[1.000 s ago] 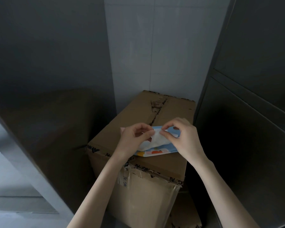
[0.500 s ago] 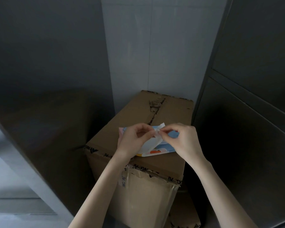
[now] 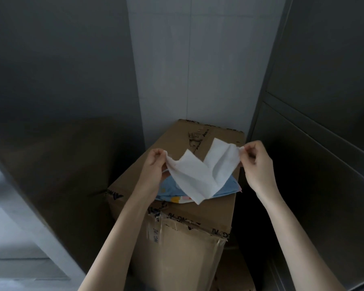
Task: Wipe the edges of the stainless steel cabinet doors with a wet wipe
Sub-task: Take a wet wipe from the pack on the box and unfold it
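Observation:
A white wet wipe [image 3: 204, 173] hangs spread between my two hands above a cardboard box. My left hand [image 3: 153, 171] pinches its left corner and my right hand [image 3: 256, 164] pinches its right corner. Under the wipe lies a light blue wipe packet [image 3: 229, 186] on the box top. Stainless steel cabinet doors stand at both sides: a dark door [image 3: 51, 101] on the left and a panelled door [image 3: 324, 122] on the right.
The taped cardboard box [image 3: 183, 238] fills the gap between the cabinets, against a pale tiled wall [image 3: 187, 59]. Another box shows low behind it at the bottom right. A lighter floor strip lies at the far left.
The wipe has come out of the packet and been pulled open; my hands have moved apart, left hand leftward and right hand rightward and up.

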